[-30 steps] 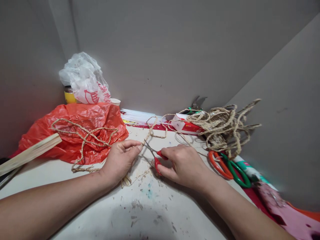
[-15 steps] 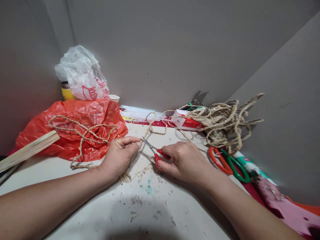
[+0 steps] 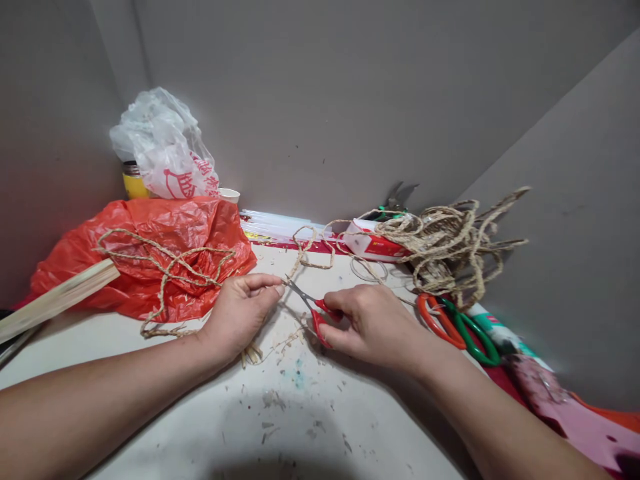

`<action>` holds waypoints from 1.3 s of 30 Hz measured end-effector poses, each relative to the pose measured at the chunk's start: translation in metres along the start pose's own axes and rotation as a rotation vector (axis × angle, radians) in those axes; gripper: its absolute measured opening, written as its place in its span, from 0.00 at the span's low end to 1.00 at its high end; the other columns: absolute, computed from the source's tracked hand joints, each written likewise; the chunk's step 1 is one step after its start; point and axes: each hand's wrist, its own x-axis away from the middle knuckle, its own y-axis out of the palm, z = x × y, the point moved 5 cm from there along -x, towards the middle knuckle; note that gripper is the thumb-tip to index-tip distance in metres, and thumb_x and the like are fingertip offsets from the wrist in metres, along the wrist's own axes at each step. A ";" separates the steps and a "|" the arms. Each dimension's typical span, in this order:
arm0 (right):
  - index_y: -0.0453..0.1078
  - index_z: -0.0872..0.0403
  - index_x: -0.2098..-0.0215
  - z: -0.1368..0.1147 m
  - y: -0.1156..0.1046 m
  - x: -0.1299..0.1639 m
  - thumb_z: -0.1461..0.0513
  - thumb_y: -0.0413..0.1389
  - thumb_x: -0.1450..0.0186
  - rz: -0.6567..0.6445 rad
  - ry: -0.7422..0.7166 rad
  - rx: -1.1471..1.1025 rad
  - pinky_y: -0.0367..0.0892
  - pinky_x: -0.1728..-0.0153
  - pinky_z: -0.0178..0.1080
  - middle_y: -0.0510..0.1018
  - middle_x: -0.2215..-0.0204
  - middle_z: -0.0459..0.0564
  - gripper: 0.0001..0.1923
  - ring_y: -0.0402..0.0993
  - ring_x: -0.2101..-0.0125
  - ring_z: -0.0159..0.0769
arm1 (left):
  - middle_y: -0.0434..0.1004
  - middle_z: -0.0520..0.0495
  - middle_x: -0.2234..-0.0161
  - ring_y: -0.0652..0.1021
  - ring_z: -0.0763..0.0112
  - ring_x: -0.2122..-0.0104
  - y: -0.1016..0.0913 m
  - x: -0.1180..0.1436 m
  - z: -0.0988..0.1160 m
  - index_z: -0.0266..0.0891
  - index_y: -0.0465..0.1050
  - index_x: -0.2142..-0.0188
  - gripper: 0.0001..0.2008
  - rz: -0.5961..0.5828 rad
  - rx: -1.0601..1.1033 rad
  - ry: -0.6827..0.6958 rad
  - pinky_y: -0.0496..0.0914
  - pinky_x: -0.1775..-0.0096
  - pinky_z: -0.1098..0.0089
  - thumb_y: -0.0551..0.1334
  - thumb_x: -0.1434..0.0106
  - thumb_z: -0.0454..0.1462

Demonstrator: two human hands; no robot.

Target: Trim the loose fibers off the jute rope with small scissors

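Note:
My left hand (image 3: 240, 315) is closed in a pinch on a twisted straw rope (image 3: 299, 256); its fingertips hide the pinched part. In my right hand (image 3: 373, 327) is a small pair of scissors (image 3: 304, 297) with red handles. The scissors' tips point up and left, right beside my left fingertips and the rope. From there the rope loops back across the white table toward a heap of coiled rope (image 3: 445, 240) on the right. Pale frayed fibres (image 3: 253, 353) lie below my left hand.
At left, an orange-red plastic bag (image 3: 130, 217) carries a loose rope length, beside a pale wooden strip (image 3: 60, 300). Larger scissors with orange and green handles (image 3: 470, 333) lie at right. Clear sticks (image 3: 280, 225) rest at the back. Scraps dot the table (image 3: 210, 427).
The scissors' handles have spread slightly and my right hand has shifted a little to the right. My left hand stays almost in place.

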 end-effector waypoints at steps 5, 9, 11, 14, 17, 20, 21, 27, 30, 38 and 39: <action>0.58 0.53 0.85 0.000 0.001 0.001 0.58 0.53 0.47 -0.003 0.040 -0.065 0.42 0.79 0.36 0.58 0.88 0.40 0.13 0.47 0.84 0.26 | 0.69 0.55 0.83 0.63 0.82 0.84 0.000 -0.002 -0.004 0.34 0.74 0.69 0.12 -0.001 0.022 -0.011 0.56 0.80 0.78 0.68 0.52 0.40; 0.57 0.53 0.86 0.001 0.000 0.002 0.58 0.53 0.46 0.020 0.037 -0.094 0.42 0.80 0.35 0.56 0.89 0.39 0.14 0.46 0.84 0.26 | 0.72 0.53 0.80 0.66 0.81 0.82 -0.001 -0.002 -0.004 0.34 0.75 0.69 0.12 0.010 0.010 -0.016 0.58 0.78 0.77 0.67 0.52 0.40; 0.58 0.53 0.86 0.001 0.000 0.002 0.58 0.53 0.46 0.027 0.022 -0.073 0.43 0.80 0.35 0.57 0.89 0.39 0.14 0.46 0.84 0.26 | 0.71 0.54 0.80 0.65 0.81 0.83 -0.001 -0.001 -0.004 0.35 0.74 0.69 0.11 0.012 0.004 -0.030 0.57 0.79 0.77 0.67 0.51 0.40; 0.61 0.54 0.85 0.001 -0.001 0.002 0.58 0.51 0.43 0.037 -0.009 -0.039 0.43 0.79 0.35 0.61 0.88 0.41 0.15 0.48 0.84 0.26 | 0.70 0.54 0.82 0.64 0.81 0.84 -0.001 -0.001 -0.003 0.35 0.74 0.69 0.11 0.013 0.004 -0.036 0.57 0.79 0.77 0.67 0.51 0.39; 0.63 0.54 0.85 0.001 -0.001 0.002 0.59 0.50 0.41 0.042 -0.018 -0.035 0.44 0.79 0.34 0.64 0.87 0.42 0.15 0.50 0.83 0.27 | 0.70 0.54 0.82 0.65 0.81 0.84 -0.001 -0.001 -0.001 0.34 0.74 0.70 0.11 0.017 -0.002 -0.023 0.56 0.79 0.77 0.66 0.51 0.39; 0.62 0.54 0.84 0.000 0.000 0.001 0.59 0.51 0.43 0.003 0.007 -0.063 0.44 0.79 0.34 0.63 0.87 0.41 0.13 0.50 0.84 0.26 | 0.70 0.55 0.83 0.63 0.81 0.85 0.000 -0.001 -0.002 0.35 0.74 0.69 0.11 0.011 -0.003 -0.034 0.55 0.80 0.77 0.66 0.50 0.39; 0.61 0.54 0.84 -0.001 0.000 0.001 0.59 0.52 0.44 -0.006 0.020 -0.068 0.44 0.79 0.34 0.62 0.88 0.41 0.12 0.49 0.84 0.26 | 0.70 0.55 0.82 0.64 0.81 0.84 0.000 -0.001 -0.002 0.35 0.73 0.69 0.11 0.007 0.002 -0.033 0.56 0.79 0.77 0.66 0.50 0.40; 0.57 0.53 0.86 -0.004 -0.003 0.001 0.59 0.52 0.47 0.028 0.056 -0.107 0.43 0.80 0.35 0.56 0.89 0.39 0.14 0.45 0.85 0.26 | 0.71 0.54 0.80 0.66 0.79 0.82 0.000 -0.001 -0.006 0.35 0.73 0.70 0.12 -0.018 -0.009 -0.016 0.58 0.77 0.76 0.67 0.51 0.40; 0.55 0.53 0.87 -0.003 -0.003 0.002 0.59 0.52 0.47 0.032 0.045 -0.164 0.43 0.81 0.34 0.53 0.89 0.38 0.15 0.44 0.84 0.26 | 0.71 0.53 0.80 0.66 0.79 0.81 0.000 0.000 -0.007 0.35 0.73 0.69 0.12 -0.024 -0.016 -0.007 0.58 0.77 0.76 0.67 0.51 0.41; 0.57 0.54 0.87 0.000 -0.001 0.002 0.59 0.51 0.44 0.045 0.028 -0.163 0.44 0.80 0.34 0.56 0.89 0.39 0.16 0.47 0.84 0.25 | 0.70 0.54 0.81 0.65 0.80 0.83 0.001 0.000 -0.003 0.35 0.74 0.69 0.12 -0.013 0.027 -0.015 0.57 0.78 0.77 0.67 0.51 0.40; 0.58 0.54 0.86 0.000 0.000 0.001 0.59 0.50 0.43 0.048 0.033 -0.164 0.45 0.80 0.34 0.57 0.89 0.39 0.15 0.48 0.84 0.25 | 0.69 0.55 0.83 0.63 0.81 0.84 0.002 0.000 -0.002 0.35 0.74 0.69 0.11 -0.015 0.034 -0.014 0.56 0.79 0.77 0.67 0.50 0.40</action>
